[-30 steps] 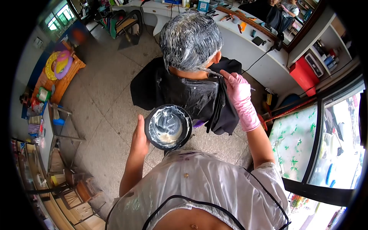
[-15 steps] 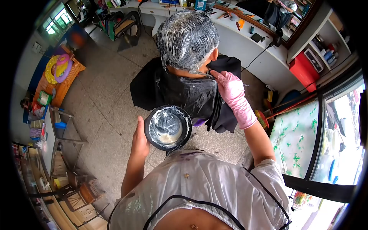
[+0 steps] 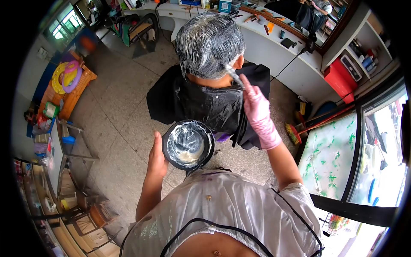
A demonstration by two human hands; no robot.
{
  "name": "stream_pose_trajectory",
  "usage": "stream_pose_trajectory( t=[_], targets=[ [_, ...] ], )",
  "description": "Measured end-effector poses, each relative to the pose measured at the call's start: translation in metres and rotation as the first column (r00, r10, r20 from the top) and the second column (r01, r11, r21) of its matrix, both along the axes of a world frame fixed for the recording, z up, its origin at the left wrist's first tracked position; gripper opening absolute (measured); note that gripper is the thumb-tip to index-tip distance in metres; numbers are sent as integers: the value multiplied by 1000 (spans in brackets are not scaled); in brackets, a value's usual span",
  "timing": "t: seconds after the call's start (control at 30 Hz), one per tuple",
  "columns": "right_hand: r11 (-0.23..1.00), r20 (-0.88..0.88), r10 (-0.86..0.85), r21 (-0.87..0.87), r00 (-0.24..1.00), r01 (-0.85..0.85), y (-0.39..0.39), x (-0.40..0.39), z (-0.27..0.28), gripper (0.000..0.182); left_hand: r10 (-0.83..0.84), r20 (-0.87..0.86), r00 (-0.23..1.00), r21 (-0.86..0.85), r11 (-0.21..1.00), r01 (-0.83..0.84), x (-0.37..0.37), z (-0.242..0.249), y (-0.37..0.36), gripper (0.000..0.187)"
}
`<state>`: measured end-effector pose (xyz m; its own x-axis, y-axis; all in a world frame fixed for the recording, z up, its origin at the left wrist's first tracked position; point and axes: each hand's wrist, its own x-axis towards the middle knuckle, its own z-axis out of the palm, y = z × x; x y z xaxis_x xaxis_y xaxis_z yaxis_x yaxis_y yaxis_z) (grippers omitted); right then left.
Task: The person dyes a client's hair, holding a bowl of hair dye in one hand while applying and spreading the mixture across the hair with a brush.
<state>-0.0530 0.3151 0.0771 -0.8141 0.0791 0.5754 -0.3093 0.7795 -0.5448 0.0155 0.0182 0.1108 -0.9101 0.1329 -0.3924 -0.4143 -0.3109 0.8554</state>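
Tint brush (image 3: 232, 73) gripped in right hand (image 3: 256, 107) at hairline; left hand (image 3: 156, 157) grips bowl (image 3: 187, 144) rim.

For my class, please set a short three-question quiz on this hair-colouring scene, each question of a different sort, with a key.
1. True or false: the right hand wears a pink glove.
2. Multiple choice: the left hand holds A) a comb, B) a black bowl, C) a towel.
3. Short answer: where does the brush touch the seated person?

Key
1. True.
2. B; the bowl has pale paste inside.
3. At the lower back of the coated hair, just above the black cape.
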Motion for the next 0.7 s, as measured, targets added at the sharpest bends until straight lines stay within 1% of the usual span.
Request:
stream_pose_trajectory(
  t=[0.03, 0.07, 0.17, 0.2, 0.27, 0.3, 0.33, 0.37, 0.43, 0.47, 0.5, 0.53, 0.63, 0.67, 0.7],
  targets=[
    [1000, 18, 25, -15, 1000, -25, -7, -2, -8, 63, 4, -9, 1000, -21, 1000, -4, 1, 4, 2, 65],
    [998, 2, 48, 36, 999, -48, -12, -7, -18, 69, 7, -16, 1000, -42, 999, -7, 1, 6, 2, 65],
    [986, 62, 62, 149, 996, -70, -22, -5, -35, 69, 33, -14, 999, -58, 998, -34, 1, 5, 0, 65],
    [987, 62, 54, 149, 997, -62, -21, -3, -38, 69, 25, -15, 1000, -58, 998, -26, 0, 5, -1, 65],
    [1000, 0, 7, 18, 1000, -7, -20, 3, -36, 65, 12, -7, 1000, -77, 997, -12, -3, 6, -4, 64],
    [982, 61, 58, -181, 996, -47, -20, -1, -45, 64, 16, -5, 1000, -76, 997, -16, -5, 7, -5, 64],
    [923, 99, 106, -380, 989, -60, -20, -5, -52, 63, 8, -2, 1000, -76, 997, -8, -7, 7, -7, 64],
    [907, 53, 90, -417, 995, -60, -24, -8, -59, 63, 6, -1, 1000, -79, 997, -6, -10, 9, -8, 64],
    [904, 9, 54, -425, 998, -45, -43, -11, -72, 60, -2, 5, 1000, -77, 997, 2, -16, 9, -12, 64],
    [950, -41, 65, -302, 997, -74, -52, -2, -61, 59, -2, 14, 1000, -79, 997, 3, -18, 8, -14, 64],
    [879, -14, 155, -455, 988, -144, -57, -5, -82, 58, -1, 20, 1000, -81, 997, 3, -20, 7, -16, 64],
    [902, -34, 155, -403, 987, -156, -60, 1, -79, 55, -8, 20, 1000, -80, 997, 9, -22, 6, -18, 64],
    [885, -20, 92, -457, 996, -91, -58, 7, -42, 46, -2, 13, 1000, -97, 995, 3, -31, 7, -24, 64],
    [910, -250, -6, -403, 968, -99, -61, 3, -16, 47, -22, 20, 1000, -90, 996, 24, -35, 10, -28, 64],
    [945, -117, -125, -315, 985, 83, -57, -6, -24, 53, -44, 28, 999, -84, 995, 46, -39, 12, -35, 64]
  ],
)
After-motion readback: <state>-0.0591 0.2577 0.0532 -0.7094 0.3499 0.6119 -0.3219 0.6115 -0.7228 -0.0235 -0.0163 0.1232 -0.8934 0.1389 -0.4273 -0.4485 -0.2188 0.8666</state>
